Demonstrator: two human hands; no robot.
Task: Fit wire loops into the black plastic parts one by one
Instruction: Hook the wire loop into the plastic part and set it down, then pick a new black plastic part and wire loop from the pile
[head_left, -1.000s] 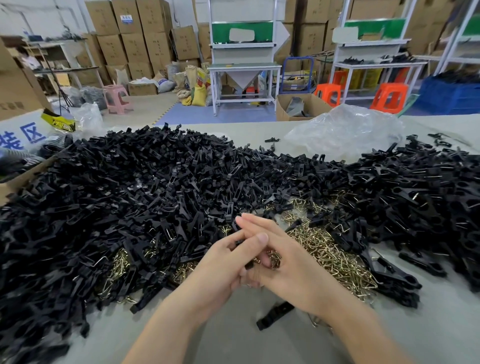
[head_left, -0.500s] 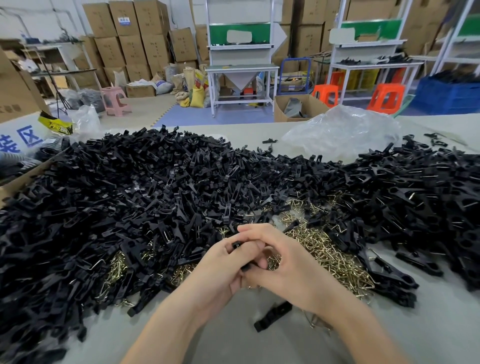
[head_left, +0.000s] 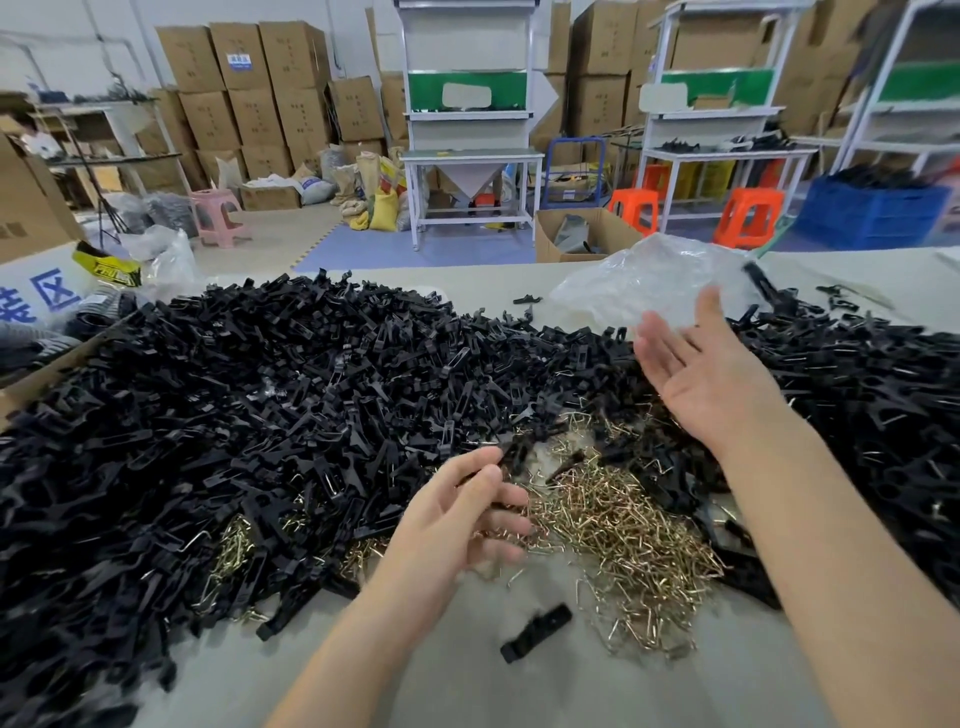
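Observation:
A wide heap of black plastic parts (head_left: 260, 415) covers the left and middle of the table, and a second heap (head_left: 857, 389) lies on the right. Brass-coloured wire loops (head_left: 623, 519) are piled between them. My left hand (head_left: 457, 519) hovers at the near left edge of the loops, fingers loosely spread and blurred, holding nothing that I can make out. My right hand (head_left: 696, 369) is raised, palm up with straight fingers, over the right heap. A blurred black part (head_left: 756, 278) is in the air just beyond its fingertips. One black part (head_left: 537, 631) lies alone near me.
A crumpled clear plastic bag (head_left: 649, 280) lies at the table's far side. A cardboard box (head_left: 31, 208) stands at the left edge. Bare table (head_left: 467, 691) shows near me. Workbenches, stools and stacked cartons fill the room behind.
My hands were joined over the loops, working one part. They have separated: the right swung up and right, opening, and a part flies from it. The left opened and stayed low.

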